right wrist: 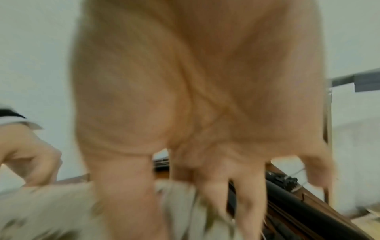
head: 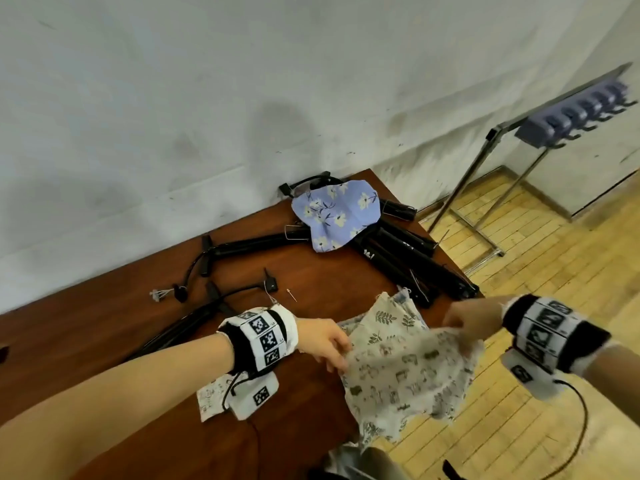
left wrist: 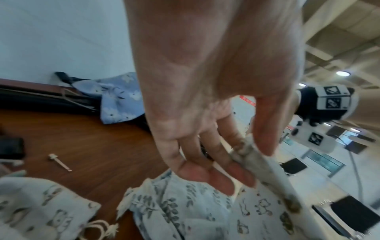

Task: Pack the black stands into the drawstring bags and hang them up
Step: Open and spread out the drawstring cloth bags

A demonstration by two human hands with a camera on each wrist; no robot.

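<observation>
I hold a cream drawstring bag (head: 405,372) printed with small animals over the table's front right corner. My left hand (head: 332,344) pinches its left edge between thumb and fingers (left wrist: 242,175). My right hand (head: 464,323) grips its right edge; the right wrist view is blurred. A second cream bag with a leaf print (head: 391,317) lies under it. Several black stands (head: 408,251) lie folded on the table at the back right, partly covered by a blue floral bag (head: 337,213). Another black stand (head: 249,245) lies along the wall, and one more (head: 187,327) lies beside my left wrist.
The brown wooden table (head: 329,271) stands against a white wall. A metal rack with a row of hooks (head: 581,112) stands on the wooden floor to the right. A small cream bag (head: 211,396) lies under my left forearm. A small metal pin (head: 292,294) lies mid-table.
</observation>
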